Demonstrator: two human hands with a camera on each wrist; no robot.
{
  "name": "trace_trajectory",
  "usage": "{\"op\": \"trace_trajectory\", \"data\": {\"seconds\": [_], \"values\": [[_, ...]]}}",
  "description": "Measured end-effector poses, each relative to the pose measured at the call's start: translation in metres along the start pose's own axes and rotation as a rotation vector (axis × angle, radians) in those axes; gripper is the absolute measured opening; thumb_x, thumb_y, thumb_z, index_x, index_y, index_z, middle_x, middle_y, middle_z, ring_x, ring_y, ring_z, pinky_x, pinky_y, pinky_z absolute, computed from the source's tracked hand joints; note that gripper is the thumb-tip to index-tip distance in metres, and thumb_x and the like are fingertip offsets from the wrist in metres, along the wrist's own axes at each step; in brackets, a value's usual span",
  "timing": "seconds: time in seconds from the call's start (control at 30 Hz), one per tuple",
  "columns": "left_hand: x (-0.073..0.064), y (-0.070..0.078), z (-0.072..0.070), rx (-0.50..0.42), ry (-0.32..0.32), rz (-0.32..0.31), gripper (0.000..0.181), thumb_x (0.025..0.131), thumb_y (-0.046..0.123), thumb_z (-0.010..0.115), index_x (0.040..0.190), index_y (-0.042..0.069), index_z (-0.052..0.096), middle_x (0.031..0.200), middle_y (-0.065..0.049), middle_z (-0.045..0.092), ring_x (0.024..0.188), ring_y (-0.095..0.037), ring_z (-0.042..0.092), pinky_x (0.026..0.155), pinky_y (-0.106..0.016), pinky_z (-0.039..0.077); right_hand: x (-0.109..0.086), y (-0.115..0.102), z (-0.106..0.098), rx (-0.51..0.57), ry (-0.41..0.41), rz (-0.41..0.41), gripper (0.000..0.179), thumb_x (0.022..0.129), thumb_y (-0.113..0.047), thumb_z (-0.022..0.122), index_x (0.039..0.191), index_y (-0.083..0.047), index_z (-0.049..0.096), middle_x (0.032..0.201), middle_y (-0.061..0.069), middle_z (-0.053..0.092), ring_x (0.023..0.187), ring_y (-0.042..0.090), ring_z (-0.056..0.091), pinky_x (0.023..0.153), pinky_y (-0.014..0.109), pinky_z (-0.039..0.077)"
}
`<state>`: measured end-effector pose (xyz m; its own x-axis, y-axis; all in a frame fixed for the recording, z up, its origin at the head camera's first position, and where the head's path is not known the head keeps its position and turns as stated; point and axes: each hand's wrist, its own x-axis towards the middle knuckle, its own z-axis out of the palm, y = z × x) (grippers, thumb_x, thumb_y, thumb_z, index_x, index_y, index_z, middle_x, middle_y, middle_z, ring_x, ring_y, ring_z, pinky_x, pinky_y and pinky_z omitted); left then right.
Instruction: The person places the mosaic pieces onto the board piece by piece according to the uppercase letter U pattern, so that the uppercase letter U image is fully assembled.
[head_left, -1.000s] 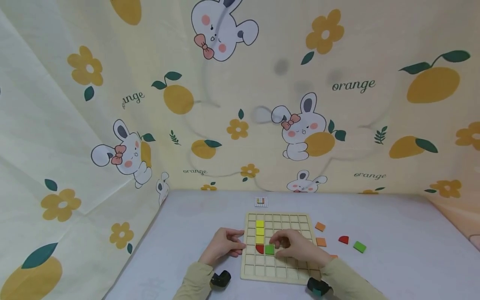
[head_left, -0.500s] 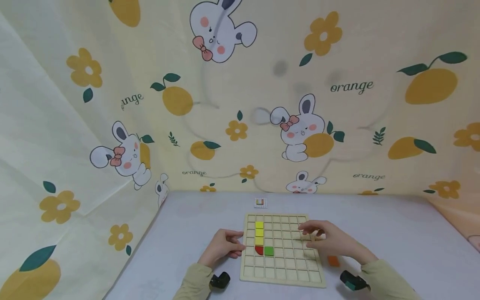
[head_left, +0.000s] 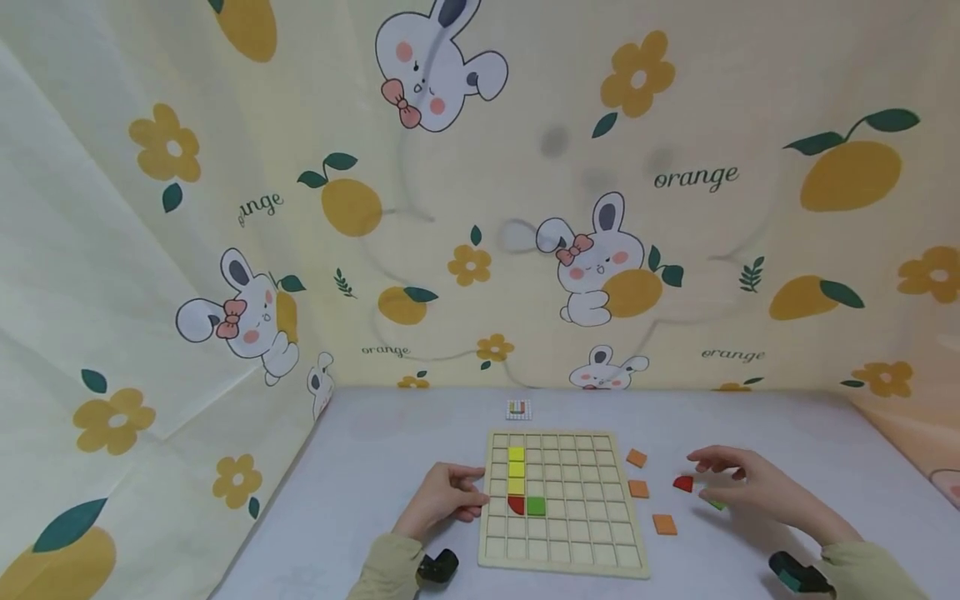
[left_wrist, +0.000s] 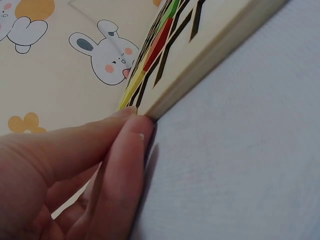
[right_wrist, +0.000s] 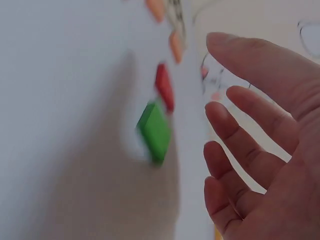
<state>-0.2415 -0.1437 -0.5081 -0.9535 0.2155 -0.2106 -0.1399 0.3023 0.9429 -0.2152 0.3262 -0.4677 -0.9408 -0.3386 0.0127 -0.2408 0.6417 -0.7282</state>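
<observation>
A wooden grid board (head_left: 585,533) lies on the table. In its left part stands a column of yellow square tiles (head_left: 516,470), with a red quarter-round tile (head_left: 516,505) below and a green square tile (head_left: 536,506) right of it. My left hand (head_left: 442,500) holds the board's left edge with thumb and fingertips. To the right of the board, my right hand (head_left: 757,487) hovers over a loose green tile (right_wrist: 155,131), fingers spread and holding nothing. That tile is mostly hidden by the hand in the head view. A second red quarter-round tile (head_left: 683,483) lies just left of it.
Orange square tiles (head_left: 664,524) lie along the board's right side. A small pattern card (head_left: 518,409) sits behind the board. A printed curtain (head_left: 465,317) rises at the table's back and left side.
My right hand has left the green tile on the board and moved right, off the board, to the loose tiles. My left hand stays at the board's left edge.
</observation>
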Motion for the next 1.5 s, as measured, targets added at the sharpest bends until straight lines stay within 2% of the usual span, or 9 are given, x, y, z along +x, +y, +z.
{"op": "trace_trajectory", "data": {"seconds": [0.2,0.4,0.57,0.73,0.8,0.83,1.03,1.2,1.5], "values": [[0.001,-0.003,-0.001,0.007,0.004,-0.004,0.048,0.076,0.0,0.079,0.121,-0.001,0.064,0.078,-0.009,0.067,0.06,-0.017,0.067,0.053,-0.029,0.058,-0.01,0.022,-0.005,-0.028,-0.03,0.046,0.053,0.08,-0.025,0.078,0.122,0.001,0.059,0.111,0.01,0.063,0.09,0.011,0.053,0.071,0.024,0.049],[0.002,-0.002,0.0,0.005,0.006,0.002,0.048,0.076,0.0,0.078,0.121,-0.001,0.064,0.078,-0.009,0.068,0.06,-0.017,0.067,0.053,-0.029,0.058,-0.012,0.027,-0.006,-0.017,-0.05,0.099,0.056,0.079,-0.028,0.079,0.12,0.004,0.058,0.111,0.011,0.064,0.096,0.022,0.055,0.076,0.022,0.05],[0.002,-0.002,0.001,0.001,0.008,0.003,0.048,0.076,0.0,0.078,0.121,-0.001,0.064,0.078,-0.009,0.067,0.06,-0.017,0.067,0.053,-0.03,0.058,-0.012,0.028,-0.004,-0.049,-0.05,0.123,0.048,0.078,-0.026,0.08,0.113,0.0,0.062,0.108,0.007,0.063,0.096,0.022,0.055,0.076,0.018,0.049],[0.001,-0.002,0.001,-0.009,0.001,0.007,0.047,0.076,-0.001,0.078,0.121,-0.001,0.064,0.078,-0.01,0.067,0.06,-0.017,0.067,0.053,-0.03,0.058,-0.011,0.026,-0.004,-0.048,-0.06,0.141,0.036,0.079,-0.013,0.077,0.111,-0.002,0.065,0.11,0.009,0.063,0.102,0.029,0.054,0.088,0.04,0.051],[0.001,-0.001,0.001,-0.005,0.001,0.011,0.047,0.076,-0.002,0.078,0.121,-0.002,0.064,0.078,-0.01,0.067,0.06,-0.017,0.067,0.053,-0.03,0.058,-0.011,0.027,-0.005,-0.04,-0.075,0.136,0.036,0.079,-0.011,0.076,0.112,-0.002,0.065,0.112,0.01,0.062,0.105,0.031,0.053,0.09,0.047,0.049],[0.001,-0.002,0.001,-0.004,0.001,0.012,0.047,0.076,-0.002,0.078,0.121,-0.002,0.064,0.078,-0.01,0.067,0.06,-0.017,0.067,0.053,-0.03,0.058,-0.011,0.028,-0.006,-0.032,-0.083,0.13,0.036,0.079,-0.011,0.076,0.112,-0.003,0.065,0.113,0.01,0.062,0.106,0.032,0.053,0.09,0.044,0.049],[0.0,-0.002,0.001,-0.008,-0.005,0.012,0.047,0.075,-0.002,0.078,0.12,-0.002,0.064,0.078,-0.01,0.067,0.06,-0.017,0.067,0.053,-0.03,0.058,-0.012,0.038,-0.008,-0.027,-0.12,0.089,0.038,0.081,-0.022,0.077,0.113,-0.005,0.065,0.113,0.008,0.062,0.102,0.016,0.053,0.08,0.017,0.047],[0.0,-0.001,0.0,-0.005,-0.006,0.011,0.048,0.076,-0.001,0.078,0.121,-0.002,0.064,0.078,-0.01,0.067,0.06,-0.017,0.067,0.053,-0.03,0.058,-0.01,0.033,-0.008,-0.019,-0.102,0.111,0.036,0.081,-0.019,0.076,0.111,-0.004,0.066,0.111,0.008,0.062,0.101,0.025,0.053,0.077,0.021,0.048],[-0.001,-0.001,-0.001,-0.001,-0.001,0.021,0.047,0.075,0.0,0.079,0.12,-0.002,0.064,0.078,-0.009,0.067,0.059,-0.016,0.067,0.053,-0.03,0.058,0.001,-0.001,-0.001,-0.011,-0.026,-0.018,0.033,0.085,-0.02,0.072,0.114,-0.005,0.066,0.105,0.003,0.063,0.087,0.011,0.05,0.069,0.024,0.047]]}}
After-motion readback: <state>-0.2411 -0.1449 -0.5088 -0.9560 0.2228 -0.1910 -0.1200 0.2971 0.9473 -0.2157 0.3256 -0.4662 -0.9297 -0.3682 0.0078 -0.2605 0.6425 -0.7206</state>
